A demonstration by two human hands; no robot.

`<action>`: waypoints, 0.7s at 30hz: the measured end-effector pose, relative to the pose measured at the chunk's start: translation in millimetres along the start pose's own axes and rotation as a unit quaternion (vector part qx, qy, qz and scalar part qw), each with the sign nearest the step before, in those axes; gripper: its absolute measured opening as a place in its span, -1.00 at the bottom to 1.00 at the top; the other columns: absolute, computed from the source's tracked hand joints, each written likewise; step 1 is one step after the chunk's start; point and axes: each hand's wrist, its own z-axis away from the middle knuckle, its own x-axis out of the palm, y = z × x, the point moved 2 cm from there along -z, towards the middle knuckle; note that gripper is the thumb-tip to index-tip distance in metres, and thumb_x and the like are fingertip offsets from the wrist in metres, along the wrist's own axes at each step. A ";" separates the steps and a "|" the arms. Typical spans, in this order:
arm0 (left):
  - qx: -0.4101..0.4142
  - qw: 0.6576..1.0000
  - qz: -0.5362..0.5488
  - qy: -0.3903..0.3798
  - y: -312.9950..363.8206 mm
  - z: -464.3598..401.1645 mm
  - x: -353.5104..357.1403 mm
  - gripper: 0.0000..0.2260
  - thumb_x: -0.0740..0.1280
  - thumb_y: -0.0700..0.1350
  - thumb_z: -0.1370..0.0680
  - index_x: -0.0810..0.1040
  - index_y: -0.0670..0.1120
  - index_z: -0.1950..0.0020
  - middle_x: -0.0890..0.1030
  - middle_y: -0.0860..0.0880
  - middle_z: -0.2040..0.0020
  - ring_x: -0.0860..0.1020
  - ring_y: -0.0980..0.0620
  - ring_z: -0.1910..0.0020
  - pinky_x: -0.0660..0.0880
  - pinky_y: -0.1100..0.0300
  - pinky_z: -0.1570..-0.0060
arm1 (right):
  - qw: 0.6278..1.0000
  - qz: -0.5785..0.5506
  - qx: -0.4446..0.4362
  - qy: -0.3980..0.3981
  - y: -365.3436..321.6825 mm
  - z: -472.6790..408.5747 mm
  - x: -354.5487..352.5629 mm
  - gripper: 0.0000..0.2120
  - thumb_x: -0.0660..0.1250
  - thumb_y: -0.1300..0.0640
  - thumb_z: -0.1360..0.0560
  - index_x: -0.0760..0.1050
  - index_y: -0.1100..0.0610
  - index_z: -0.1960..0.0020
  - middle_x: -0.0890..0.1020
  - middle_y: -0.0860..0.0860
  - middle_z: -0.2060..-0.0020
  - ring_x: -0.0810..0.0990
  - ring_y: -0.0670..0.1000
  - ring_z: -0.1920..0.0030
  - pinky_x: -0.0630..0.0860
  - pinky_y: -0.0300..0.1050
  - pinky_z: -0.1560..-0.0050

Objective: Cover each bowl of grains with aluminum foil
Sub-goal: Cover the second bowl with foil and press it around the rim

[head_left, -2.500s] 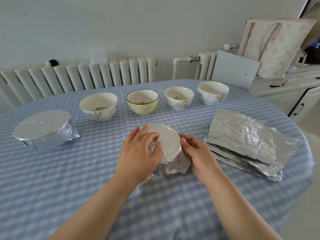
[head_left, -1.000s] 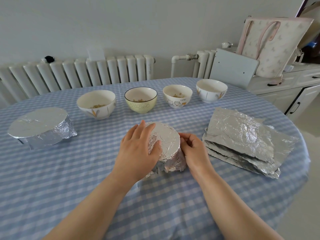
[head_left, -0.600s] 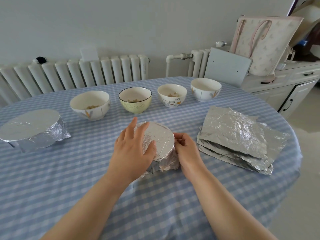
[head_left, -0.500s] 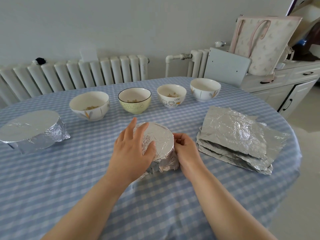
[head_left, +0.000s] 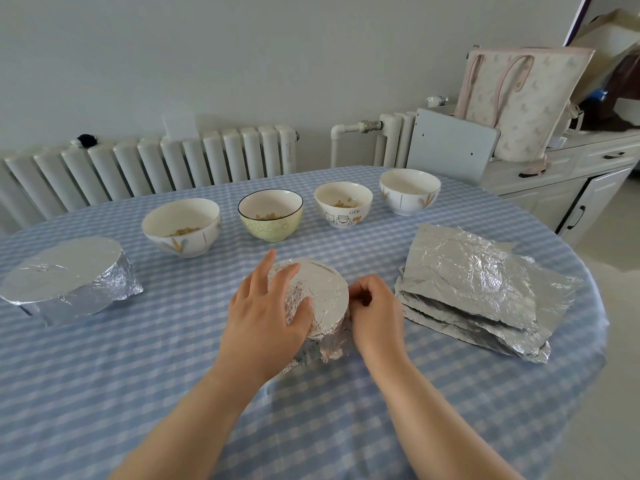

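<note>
A small foil-wrapped bowl stands in the middle of the table. My left hand rests on its left side, fingers spread over the foil top and thumb pressing the cover. My right hand is at the bowl's right rim, its fingers curled against the foil edge. Farther back stands a row of uncovered bowls with grains: a white one, a yellow-green one, a small cartoon one and a white one. A larger foil-covered bowl sits at the far left. A stack of foil sheets lies to the right.
The round table wears a blue checked cloth. A white radiator runs along the wall behind. At the back right stand a grey board, a patterned tote bag and a white cabinet.
Both hands have stayed on the wrapped bowl. My right fingers have curled tighter against the foil at its right rim, and my left fingers have spread a little.
</note>
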 end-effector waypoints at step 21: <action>-0.030 0.997 0.064 -0.004 2.3 1.2 -3.2 -0.19 0.27 0.27 -0.49 -0.08 0.07 -0.59 -0.04 0.03 -0.61 -0.04 0.01 -0.57 0.01 0.02 -0.50 | 0.984 0.156 -0.043 -0.072 -23.2 19.4 -13.9 -0.66 0.11 -0.11 -0.62 0.47 0.05 0.19 0.55 -0.06 0.39 0.50 -0.09 0.32 0.41 -0.12 0.28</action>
